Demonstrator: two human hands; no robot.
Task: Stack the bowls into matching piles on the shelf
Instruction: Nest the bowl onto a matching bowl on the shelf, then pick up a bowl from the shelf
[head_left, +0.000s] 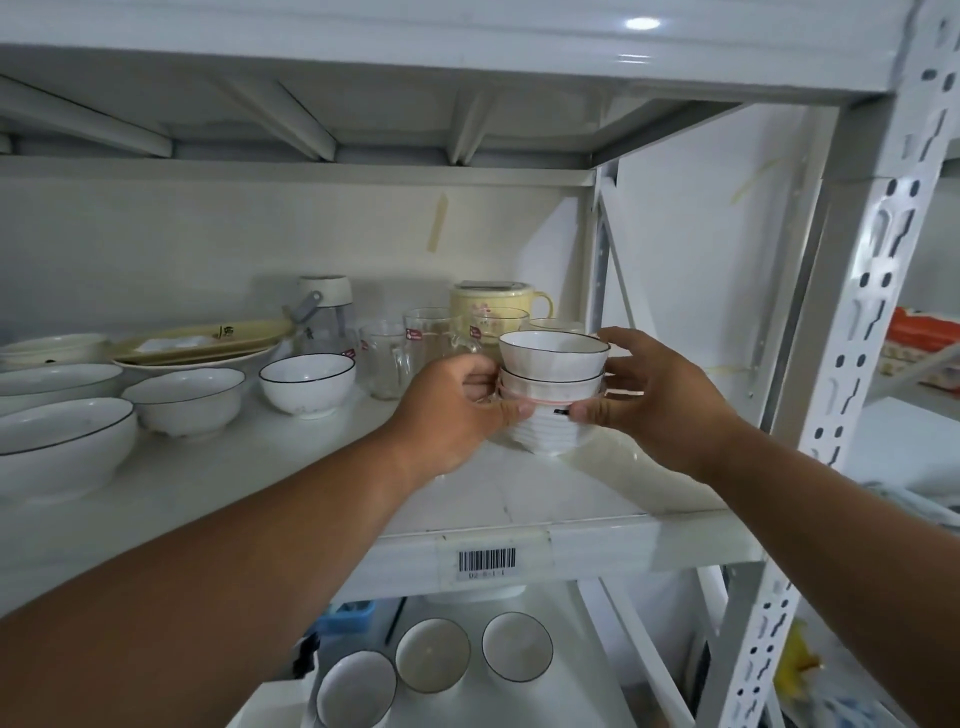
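Note:
A small pile of white bowls (551, 374) stands at the right end of the shelf (571, 540). Its top two bowls have thin black rims, and under them sits a ribbed white bowl (545, 434) with a pink rim. My left hand (457, 410) grips the pile from the left. My right hand (654, 395) grips it from the right, thumb at the pink rim. Further left on the shelf stand a black-rimmed bowl (307, 383), a wider one (186, 399) and a large one (57, 452).
Glass mugs (387, 358), a yellow lidded mug (491, 306) and a clear bottle (322, 312) stand behind the pile. Plates (197, 348) lie at the back left. Three black-rimmed bowls (432, 654) sit on the lower shelf. A slotted white upright (852, 395) frames the right side.

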